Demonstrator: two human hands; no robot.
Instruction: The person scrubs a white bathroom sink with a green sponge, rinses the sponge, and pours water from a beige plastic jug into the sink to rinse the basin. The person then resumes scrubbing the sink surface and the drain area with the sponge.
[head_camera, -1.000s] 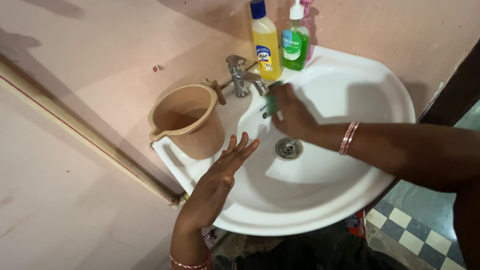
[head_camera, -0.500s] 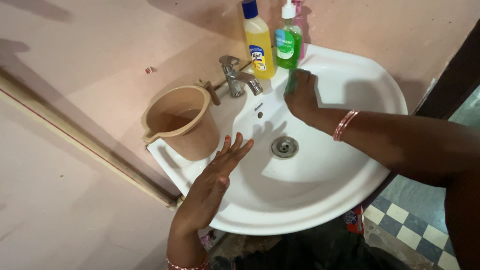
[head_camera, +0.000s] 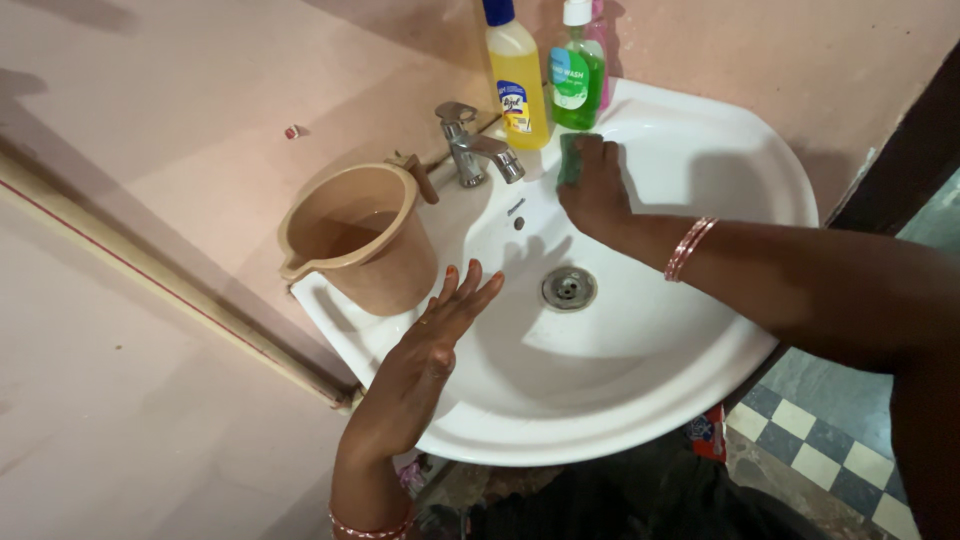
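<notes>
Head camera looked straight down on a white wash basin (head_camera: 640, 420) fixed to a pink wall. My right hand (head_camera: 597, 195) was closed on a green scrub pad (head_camera: 574, 160), pressing it against the back rim of the basin just in front of the green soap bottle (head_camera: 577, 75) and just right of the metal tap (head_camera: 478, 150). The fingers were curled over the pad, so only its upper left part showed.

A second before, that hand and the pad had been lower, beside the tap spout and over the bowl near the drain (head_camera: 568, 288). Half a second before, they had climbed to the back edge. At this moment they sat on the flat ledge beside the bottles, so the scrubbing had travelled from the inner bowl up to the rim behind it. I judged that the bowl near the tap had been gone over and the ledge was the part in hand.

My left hand (head_camera: 425, 365) was spread wide and held nothing, with the palm resting on the front left rim and the fingertips pointing into the bowl. It had hardly shifted across the three pictures, which suggested it was only bracing.

A tan plastic jug (head_camera: 360, 240) stood on the left corner of the basin, touching the rim, and a yellow bottle (head_camera: 518, 80) stood behind the tap.
</notes>
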